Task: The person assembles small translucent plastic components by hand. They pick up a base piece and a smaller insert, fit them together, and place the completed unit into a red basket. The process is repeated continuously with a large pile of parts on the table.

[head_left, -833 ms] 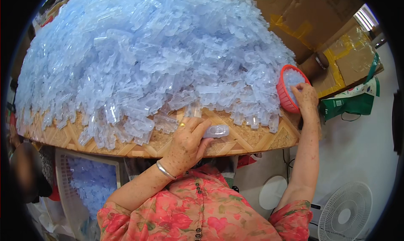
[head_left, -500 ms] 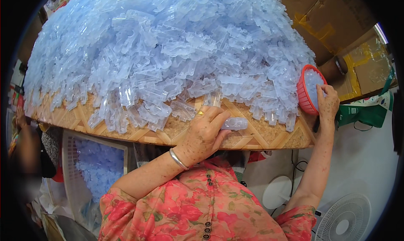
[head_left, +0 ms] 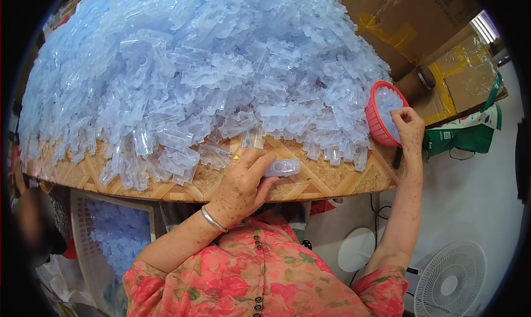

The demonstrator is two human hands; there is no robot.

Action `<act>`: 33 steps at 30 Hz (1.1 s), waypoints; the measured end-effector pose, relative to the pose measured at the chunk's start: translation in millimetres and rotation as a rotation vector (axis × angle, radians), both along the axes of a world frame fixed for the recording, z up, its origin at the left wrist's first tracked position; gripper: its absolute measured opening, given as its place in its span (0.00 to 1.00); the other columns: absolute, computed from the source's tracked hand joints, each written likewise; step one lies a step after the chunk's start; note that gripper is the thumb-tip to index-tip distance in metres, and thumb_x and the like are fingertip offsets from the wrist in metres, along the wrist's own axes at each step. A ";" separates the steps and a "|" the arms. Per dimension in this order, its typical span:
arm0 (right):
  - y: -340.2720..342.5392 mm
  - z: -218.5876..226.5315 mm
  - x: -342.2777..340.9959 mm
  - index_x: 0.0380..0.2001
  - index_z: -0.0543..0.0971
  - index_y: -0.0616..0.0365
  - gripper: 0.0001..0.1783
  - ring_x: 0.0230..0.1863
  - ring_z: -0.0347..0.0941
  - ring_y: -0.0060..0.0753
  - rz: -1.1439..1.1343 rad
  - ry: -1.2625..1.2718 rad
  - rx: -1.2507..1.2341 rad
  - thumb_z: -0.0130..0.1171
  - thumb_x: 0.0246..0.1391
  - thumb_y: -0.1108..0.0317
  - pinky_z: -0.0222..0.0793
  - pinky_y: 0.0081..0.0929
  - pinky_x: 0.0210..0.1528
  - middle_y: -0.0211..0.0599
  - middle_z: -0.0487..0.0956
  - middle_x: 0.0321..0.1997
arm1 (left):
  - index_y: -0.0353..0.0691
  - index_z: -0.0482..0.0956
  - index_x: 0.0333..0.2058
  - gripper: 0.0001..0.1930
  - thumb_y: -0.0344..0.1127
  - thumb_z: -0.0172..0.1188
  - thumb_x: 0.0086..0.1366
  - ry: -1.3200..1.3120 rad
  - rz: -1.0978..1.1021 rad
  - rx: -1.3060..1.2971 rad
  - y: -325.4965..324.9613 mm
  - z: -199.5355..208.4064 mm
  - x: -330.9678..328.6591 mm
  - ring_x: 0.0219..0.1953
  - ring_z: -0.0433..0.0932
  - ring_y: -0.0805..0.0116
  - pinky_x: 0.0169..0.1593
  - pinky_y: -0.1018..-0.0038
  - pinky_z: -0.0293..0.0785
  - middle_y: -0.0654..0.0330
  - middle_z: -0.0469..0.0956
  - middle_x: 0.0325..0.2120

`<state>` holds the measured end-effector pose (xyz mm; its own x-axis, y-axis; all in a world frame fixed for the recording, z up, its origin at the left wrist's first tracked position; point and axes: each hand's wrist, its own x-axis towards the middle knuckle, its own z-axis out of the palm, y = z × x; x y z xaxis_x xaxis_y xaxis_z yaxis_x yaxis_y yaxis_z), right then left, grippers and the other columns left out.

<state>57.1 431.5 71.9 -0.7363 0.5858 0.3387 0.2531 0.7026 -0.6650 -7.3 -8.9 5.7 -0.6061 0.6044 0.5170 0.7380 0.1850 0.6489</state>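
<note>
My left hand (head_left: 241, 180), with a silver bangle at the wrist, rests at the table's near edge. Its thumb and fingers are closed on a clear plastic part (head_left: 284, 167) that sticks out to the right and has a rounded end. At the right end of the table, my right hand (head_left: 410, 131) reaches to the rim of a red plastic bowl (head_left: 378, 124). Those fingertips are pinched together over the small translucent pieces (head_left: 388, 100) in the bowl; whatever lies between them is too small to make out. A huge heap of clear bluish plastic parts (head_left: 210, 68) rises just beyond both hands.
Cardboard boxes (head_left: 415, 18) with yellow tape and a brown cylinder (head_left: 416, 84) stand at the right. Below them hangs a green bag (head_left: 462, 139). A white fan (head_left: 449, 284) is at lower right. A pale crate (head_left: 83, 228) of plastic parts sits at lower left, near another person (head_left: 36, 223).
The whole view has shifted, so things sit a little farther left. My left hand still grips the plastic part, and my right hand stays at the red bowl, fingers more bent.
</note>
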 end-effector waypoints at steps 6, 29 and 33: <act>-144.4 13.8 14.2 0.40 0.83 0.61 0.09 0.27 0.69 0.17 0.219 0.000 -0.149 0.69 0.55 0.74 0.67 0.19 0.32 0.25 0.78 0.27 | 0.34 0.77 0.51 0.26 0.26 0.72 0.52 -0.020 0.031 0.009 -6.7 1.2 3.1 0.42 0.75 0.48 0.46 0.59 0.73 0.49 0.77 0.43; -221.0 -54.5 48.1 0.40 0.81 0.57 0.14 0.39 0.79 0.44 0.331 -0.105 0.369 0.72 0.48 0.72 0.75 0.37 0.39 0.38 0.80 0.37 | 0.34 0.77 0.51 0.26 0.26 0.71 0.51 -0.014 0.020 0.006 -3.9 -0.1 1.2 0.42 0.74 0.48 0.47 0.59 0.72 0.50 0.77 0.42; -227.1 -45.3 44.7 0.36 0.81 0.58 0.11 0.38 0.80 0.42 0.343 -0.125 0.393 0.71 0.49 0.71 0.75 0.37 0.39 0.36 0.80 0.37 | 0.35 0.77 0.51 0.26 0.26 0.71 0.51 -0.002 0.026 0.007 -4.8 -0.4 1.0 0.42 0.74 0.48 0.47 0.59 0.72 0.50 0.77 0.42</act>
